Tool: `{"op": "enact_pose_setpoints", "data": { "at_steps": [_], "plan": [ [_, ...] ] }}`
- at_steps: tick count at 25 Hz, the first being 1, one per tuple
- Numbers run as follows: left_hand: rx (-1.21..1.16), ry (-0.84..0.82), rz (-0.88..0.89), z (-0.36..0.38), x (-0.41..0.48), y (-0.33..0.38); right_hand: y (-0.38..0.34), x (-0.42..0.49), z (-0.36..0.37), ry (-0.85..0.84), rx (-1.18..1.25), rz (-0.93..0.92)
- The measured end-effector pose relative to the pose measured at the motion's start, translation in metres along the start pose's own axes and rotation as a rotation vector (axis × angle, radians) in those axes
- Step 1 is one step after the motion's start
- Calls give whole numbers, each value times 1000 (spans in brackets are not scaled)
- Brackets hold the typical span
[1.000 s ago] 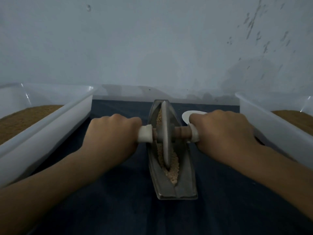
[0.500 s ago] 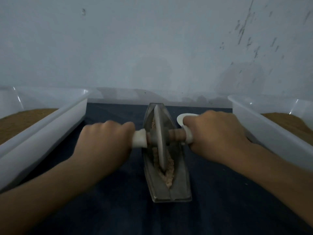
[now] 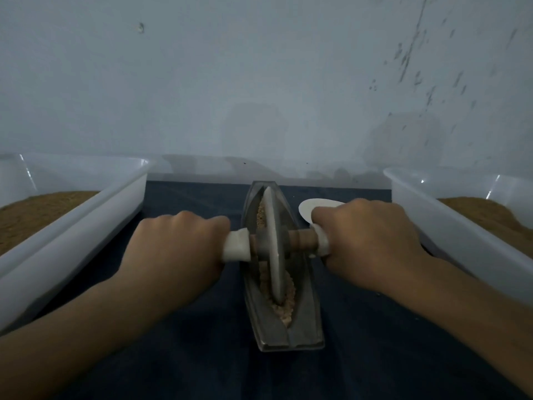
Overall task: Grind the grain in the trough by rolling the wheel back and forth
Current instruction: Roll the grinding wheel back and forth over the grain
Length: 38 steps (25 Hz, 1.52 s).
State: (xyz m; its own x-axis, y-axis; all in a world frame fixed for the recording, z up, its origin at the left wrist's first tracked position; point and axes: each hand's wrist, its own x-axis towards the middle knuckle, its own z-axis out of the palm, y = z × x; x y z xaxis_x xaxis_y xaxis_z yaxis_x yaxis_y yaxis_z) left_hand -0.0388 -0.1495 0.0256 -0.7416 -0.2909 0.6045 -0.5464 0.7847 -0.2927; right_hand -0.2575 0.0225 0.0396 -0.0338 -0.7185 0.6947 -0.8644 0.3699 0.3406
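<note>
A narrow boat-shaped metal trough (image 3: 302, 332) lies lengthwise on the dark cloth, with pale crushed grain (image 3: 285, 310) along its groove. A grey metal wheel (image 3: 272, 243) stands upright in the groove near the middle, on an axle with white-wrapped handle ends. My left hand (image 3: 176, 249) is closed around the left handle (image 3: 236, 249). My right hand (image 3: 366, 246) is closed around the right handle (image 3: 321, 245). The wheel's lower edge is buried in the grain.
A white plastic tub (image 3: 86, 215) holding brown grain stands on the left, and a second tub (image 3: 461, 235) of the same stands on the right. A small white dish (image 3: 307, 207) lies behind my right hand. A pale wall rises just beyond the trough.
Both hands stay clamped on the handles. The wheel rolled a little toward me along the trough, then back toward the middle; the view has shifted slightly.
</note>
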Motion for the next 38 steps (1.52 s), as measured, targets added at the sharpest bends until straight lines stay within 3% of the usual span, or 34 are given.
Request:
{"op": "enact_pose_setpoints", "data": {
  "at_steps": [4, 7, 9, 12, 14, 17, 20, 21, 25, 27, 31, 33, 35, 38],
  "plan": [
    [133, -79, -50, 6, 54, 12, -11, 25, 25, -360, 101, 292],
    [136, -241, -73, 5, 87, 12, -8, 39, 31, -466, 200, 370],
    [120, -187, -19, 0, 62, 7, -3, 24, 23, -363, 120, 232],
    [86, 24, 81, -3, 10, 0, -1, -10, 7, 18, -16, 59],
    [65, -14, 25, 3, 17, -3, 0, -7, 12, -29, 13, 46],
    [128, -96, -114, 11, 54, 12, -8, 31, 24, -354, 85, 242],
    [112, -193, -127, 10, 73, 14, -7, 43, 28, -482, 152, 332],
    [111, -176, -80, 4, 63, 11, -5, 32, 22, -444, 139, 271],
    [70, 48, 110, -6, 16, -2, 4, -18, -2, -23, -2, 33],
    [34, -32, 59, 3, 18, -5, 3, -7, -1, -84, -14, 44],
    [52, -155, -173, 20, 64, 11, -9, 46, 24, -393, 66, 252],
    [7, -209, -194, 20, 70, 8, -6, 54, 23, -452, 91, 246],
    [24, -124, -88, 12, 45, 4, -1, 31, 12, -368, 64, 136],
    [69, 100, 91, -8, 8, -1, 2, -13, -10, -50, -7, 53]
  ]
}}
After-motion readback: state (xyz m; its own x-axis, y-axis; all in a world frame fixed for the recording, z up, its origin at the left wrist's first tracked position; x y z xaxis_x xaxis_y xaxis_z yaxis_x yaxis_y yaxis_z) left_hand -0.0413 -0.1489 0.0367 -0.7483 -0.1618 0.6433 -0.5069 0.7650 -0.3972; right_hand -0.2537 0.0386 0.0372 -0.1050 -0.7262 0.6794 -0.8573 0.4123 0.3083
